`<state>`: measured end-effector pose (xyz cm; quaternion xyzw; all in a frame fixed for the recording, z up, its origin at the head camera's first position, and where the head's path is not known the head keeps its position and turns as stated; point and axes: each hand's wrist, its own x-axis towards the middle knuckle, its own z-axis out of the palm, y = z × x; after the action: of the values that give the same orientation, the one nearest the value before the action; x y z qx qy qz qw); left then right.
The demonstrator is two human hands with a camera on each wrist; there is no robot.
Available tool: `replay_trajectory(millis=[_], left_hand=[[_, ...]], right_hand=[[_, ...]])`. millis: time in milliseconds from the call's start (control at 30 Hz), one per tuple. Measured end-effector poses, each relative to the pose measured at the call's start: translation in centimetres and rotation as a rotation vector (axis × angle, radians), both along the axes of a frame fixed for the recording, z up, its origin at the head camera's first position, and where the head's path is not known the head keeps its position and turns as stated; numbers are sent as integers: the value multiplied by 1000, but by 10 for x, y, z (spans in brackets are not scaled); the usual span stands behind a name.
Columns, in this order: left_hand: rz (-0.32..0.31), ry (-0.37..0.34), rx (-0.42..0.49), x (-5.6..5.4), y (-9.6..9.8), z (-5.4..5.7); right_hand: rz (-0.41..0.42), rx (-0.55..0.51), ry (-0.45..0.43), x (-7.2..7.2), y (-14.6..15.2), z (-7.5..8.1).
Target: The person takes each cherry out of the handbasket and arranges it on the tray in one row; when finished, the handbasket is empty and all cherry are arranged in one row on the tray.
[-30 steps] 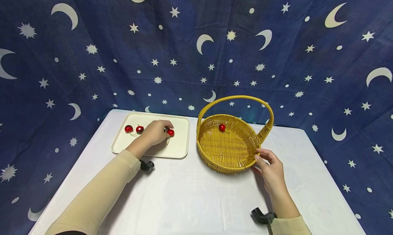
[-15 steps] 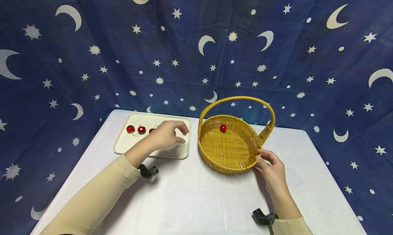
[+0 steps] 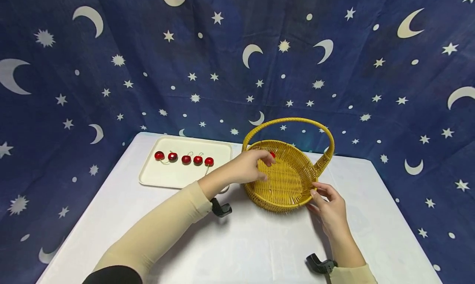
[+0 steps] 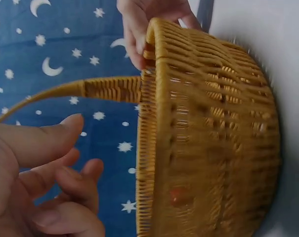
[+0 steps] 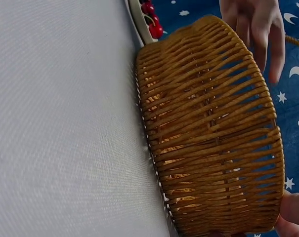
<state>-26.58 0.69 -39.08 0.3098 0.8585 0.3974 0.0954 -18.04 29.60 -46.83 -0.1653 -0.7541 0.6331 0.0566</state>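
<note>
My left hand [image 3: 250, 167] hovers over the left rim of a yellow wicker basket [image 3: 282, 179] with a tall arched handle. In the left wrist view, the left thumb and fingers [image 4: 80, 185] are loosely bent with a gap between them, and nothing is held. My right hand [image 3: 331, 205] grips the basket's right front rim between thumb and fingers. One red cherry [image 3: 272, 155] lies inside the basket at the back, partly hidden by the left hand. Several cherries with stems, among them a dark red cherry [image 3: 186, 160], lie in a row on a cream tray [image 3: 159, 177].
A white cloth [image 3: 237, 242] covers the table under the tray and basket. Behind hangs a dark blue curtain [image 3: 222, 36] with moons and stars. A black wrist mount [image 3: 221, 208] sits on the left wrist, and another black mount [image 3: 320, 264] on the right.
My left hand has left the cherry at the tray's right side and moved right, over the basket's left rim. That cherry stays on the tray. The right hand keeps its grip on the basket.
</note>
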Motion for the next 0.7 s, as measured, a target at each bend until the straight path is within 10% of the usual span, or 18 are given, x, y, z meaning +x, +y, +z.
replay_trajectory(millis=[700], left_hand=[[193, -223, -61, -59, 62, -38]], right_hand=[[-16, -4, 12, -4, -1, -1]])
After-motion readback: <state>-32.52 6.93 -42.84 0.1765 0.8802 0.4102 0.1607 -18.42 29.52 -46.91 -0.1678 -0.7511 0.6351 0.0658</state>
